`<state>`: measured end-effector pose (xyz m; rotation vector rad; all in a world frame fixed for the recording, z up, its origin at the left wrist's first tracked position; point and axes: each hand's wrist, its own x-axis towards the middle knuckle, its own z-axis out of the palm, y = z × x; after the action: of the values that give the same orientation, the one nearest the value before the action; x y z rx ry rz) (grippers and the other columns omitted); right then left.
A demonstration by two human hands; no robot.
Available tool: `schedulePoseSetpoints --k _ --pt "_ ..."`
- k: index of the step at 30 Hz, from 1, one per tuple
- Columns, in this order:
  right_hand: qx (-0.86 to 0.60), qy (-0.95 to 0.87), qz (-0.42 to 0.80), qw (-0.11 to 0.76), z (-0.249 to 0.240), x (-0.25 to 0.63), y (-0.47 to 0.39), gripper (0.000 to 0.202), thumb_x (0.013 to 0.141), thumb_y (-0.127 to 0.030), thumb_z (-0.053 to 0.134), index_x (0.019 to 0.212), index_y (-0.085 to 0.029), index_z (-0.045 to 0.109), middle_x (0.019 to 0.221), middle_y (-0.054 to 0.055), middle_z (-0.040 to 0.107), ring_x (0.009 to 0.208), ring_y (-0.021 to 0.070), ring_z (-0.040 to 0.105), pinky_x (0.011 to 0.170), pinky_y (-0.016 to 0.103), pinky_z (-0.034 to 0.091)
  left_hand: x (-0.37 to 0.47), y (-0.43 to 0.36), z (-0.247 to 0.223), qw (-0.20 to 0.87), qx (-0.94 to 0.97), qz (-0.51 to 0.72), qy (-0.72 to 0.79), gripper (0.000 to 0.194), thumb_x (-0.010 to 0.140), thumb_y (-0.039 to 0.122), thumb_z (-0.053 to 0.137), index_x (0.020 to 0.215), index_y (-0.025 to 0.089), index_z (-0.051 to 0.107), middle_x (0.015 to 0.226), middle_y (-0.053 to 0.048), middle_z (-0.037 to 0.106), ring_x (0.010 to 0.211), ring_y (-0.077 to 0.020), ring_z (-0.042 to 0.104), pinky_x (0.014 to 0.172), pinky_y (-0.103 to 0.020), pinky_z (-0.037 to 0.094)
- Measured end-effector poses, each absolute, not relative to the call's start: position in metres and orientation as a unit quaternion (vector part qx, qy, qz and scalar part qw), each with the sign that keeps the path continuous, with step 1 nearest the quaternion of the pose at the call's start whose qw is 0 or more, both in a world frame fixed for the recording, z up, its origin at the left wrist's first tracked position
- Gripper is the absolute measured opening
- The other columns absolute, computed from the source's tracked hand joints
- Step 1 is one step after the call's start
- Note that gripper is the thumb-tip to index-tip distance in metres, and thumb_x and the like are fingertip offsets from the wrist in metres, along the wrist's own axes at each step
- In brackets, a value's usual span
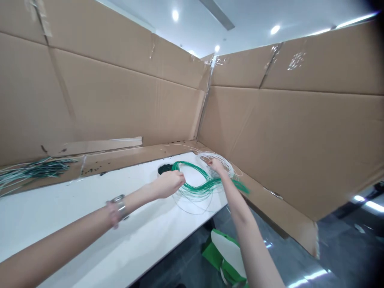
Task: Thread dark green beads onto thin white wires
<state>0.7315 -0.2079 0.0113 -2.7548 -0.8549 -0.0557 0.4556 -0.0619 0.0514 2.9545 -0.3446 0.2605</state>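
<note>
White worktop (90, 216) walled by cardboard (120, 100); left hand (169, 183) grips green wire loops (198, 188), right hand (216, 165) pinches white wire coil (223, 160).

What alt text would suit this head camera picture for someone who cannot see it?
Two bare hands, left hand and right hand, grip a loop of green wires over a white table, beside a coil of white wires. Cardboard walls surround the table.

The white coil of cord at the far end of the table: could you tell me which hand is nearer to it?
Right. The right hand touches the white coil; the left hand grips the green cords beside it.
</note>
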Motion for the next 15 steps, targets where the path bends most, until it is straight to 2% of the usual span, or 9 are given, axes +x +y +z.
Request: schedulePoseSetpoints --k 2,6,15 --pt "-0.957 -0.273 0.003 0.1 0.0 0.735 -0.197 0.03 0.089 -0.033 0.054 0.112 -0.014 0.055 0.112 0.008 0.058 0.096 0.0177 0.059 0.082 0.037 0.051 0.494 -0.07 0.035 0.065 0.988 0.067 -0.121 0.027 0.09 0.031 0.052 0.107 0.012 0.058 0.105 -0.008 0.061 0.093 -0.0177 0.06 0.082 -0.038 0.051" --pt "-0.969 -0.241 0.022 0.06 -0.014 0.743 -0.185 0.032 0.089 -0.033 0.054 0.114 -0.014 0.054 0.114 0.009 0.057 0.099 0.0188 0.058 0.085 0.039 0.051 0.538 -0.076 0.011 0.042 0.993 0.019 -0.106 0.029 0.089 0.032 0.053 0.111 0.013 0.056 0.109 -0.009 0.059 0.095 -0.0183 0.059 0.082 -0.038 0.052" --pt "-0.972 -0.228 0.03 0.035 -0.011 0.746 -0.182 0.033 0.089 -0.034 0.054 0.115 -0.014 0.054 0.116 0.009 0.056 0.102 0.0197 0.057 0.086 0.041 0.05 0.559 -0.064 -0.012 0.038 0.994 -0.055 -0.084 0.029 0.089 0.032 0.053 0.11 0.013 0.056 0.107 -0.008 0.06 0.094 -0.0178 0.06 0.081 -0.038 0.052"
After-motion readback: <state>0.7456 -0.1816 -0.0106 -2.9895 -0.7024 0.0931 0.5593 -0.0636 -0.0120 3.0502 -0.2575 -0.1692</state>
